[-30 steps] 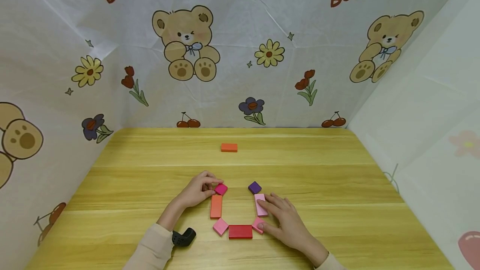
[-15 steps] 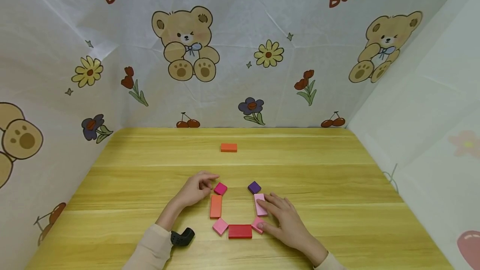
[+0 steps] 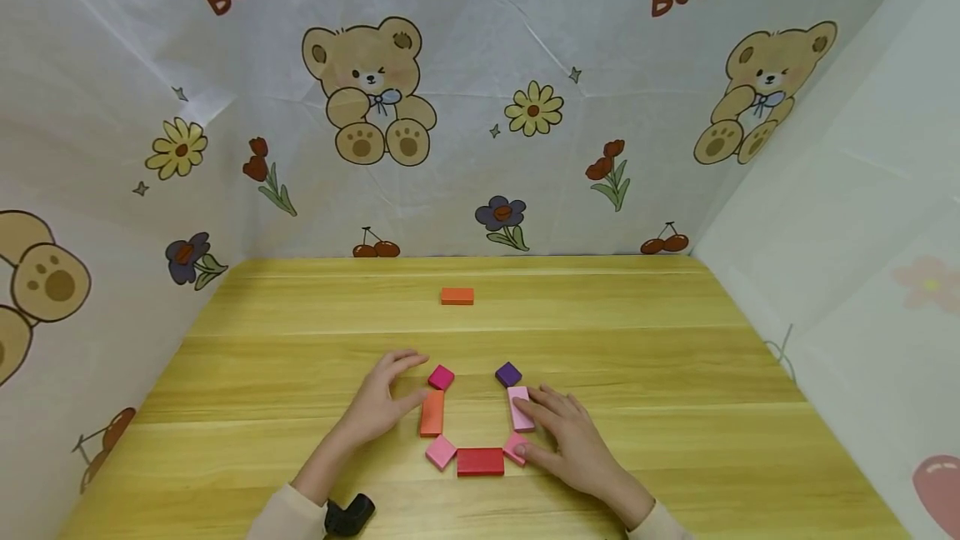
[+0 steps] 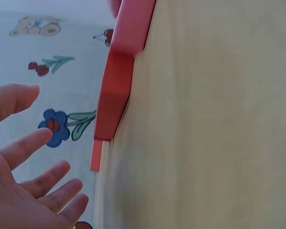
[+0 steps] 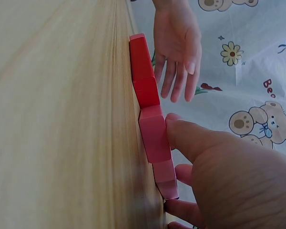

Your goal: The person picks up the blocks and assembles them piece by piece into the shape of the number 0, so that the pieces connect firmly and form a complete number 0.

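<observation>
Small flat blocks lie on the wooden table in a U that is open at the far side. Its left arm has a magenta block (image 3: 441,377) above an orange block (image 3: 432,413). A pink block (image 3: 441,452), a red block (image 3: 481,462) and another pink block (image 3: 514,447) form the near end. On the right are a light pink block (image 3: 521,409) and a purple block (image 3: 508,374). My left hand (image 3: 382,398) hovers beside the orange block, fingers spread, holding nothing. My right hand (image 3: 573,444) rests its thumb on the right pink block and a finger on the light pink one.
A lone orange block (image 3: 457,297) lies further back on the table (image 3: 622,315). A white cloth with printed bears (image 3: 367,98) hangs behind and at the sides. A black device (image 3: 350,515) sits at my left wrist.
My left hand has let go of the magenta block, drawn back slightly to the left and spread its fingers. My right hand and the blocks have stayed in place.
</observation>
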The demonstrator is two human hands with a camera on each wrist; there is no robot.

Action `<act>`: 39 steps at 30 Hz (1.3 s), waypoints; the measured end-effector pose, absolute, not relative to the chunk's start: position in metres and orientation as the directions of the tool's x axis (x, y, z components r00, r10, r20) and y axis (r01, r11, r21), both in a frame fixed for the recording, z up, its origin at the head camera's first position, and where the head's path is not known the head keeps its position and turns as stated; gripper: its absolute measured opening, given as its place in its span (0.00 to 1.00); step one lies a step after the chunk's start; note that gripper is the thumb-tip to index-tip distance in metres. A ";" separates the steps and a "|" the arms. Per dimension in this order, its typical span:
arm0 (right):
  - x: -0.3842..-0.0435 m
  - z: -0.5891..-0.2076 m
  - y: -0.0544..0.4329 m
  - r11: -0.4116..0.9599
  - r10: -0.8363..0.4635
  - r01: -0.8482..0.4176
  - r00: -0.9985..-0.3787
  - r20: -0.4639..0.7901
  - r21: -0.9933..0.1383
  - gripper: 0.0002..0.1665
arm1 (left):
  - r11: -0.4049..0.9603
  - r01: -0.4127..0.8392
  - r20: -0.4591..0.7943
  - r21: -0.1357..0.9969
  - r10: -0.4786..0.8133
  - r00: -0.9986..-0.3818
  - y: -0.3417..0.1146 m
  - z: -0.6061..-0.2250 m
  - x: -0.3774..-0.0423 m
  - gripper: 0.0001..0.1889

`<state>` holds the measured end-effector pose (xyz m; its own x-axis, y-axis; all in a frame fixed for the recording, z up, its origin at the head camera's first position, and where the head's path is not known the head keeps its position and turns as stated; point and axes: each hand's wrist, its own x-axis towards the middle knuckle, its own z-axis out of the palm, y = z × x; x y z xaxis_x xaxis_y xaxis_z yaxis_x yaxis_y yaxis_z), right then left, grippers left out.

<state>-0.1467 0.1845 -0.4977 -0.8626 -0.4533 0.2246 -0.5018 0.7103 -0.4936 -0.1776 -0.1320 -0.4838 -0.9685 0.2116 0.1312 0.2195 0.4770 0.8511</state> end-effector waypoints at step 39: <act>-0.145 -0.495 0.184 0.715 -0.453 -0.487 -0.869 0.199 -0.502 0.35 | 0.719 0.348 0.152 0.602 0.325 -0.933 -0.116 -0.518 -0.149 0.44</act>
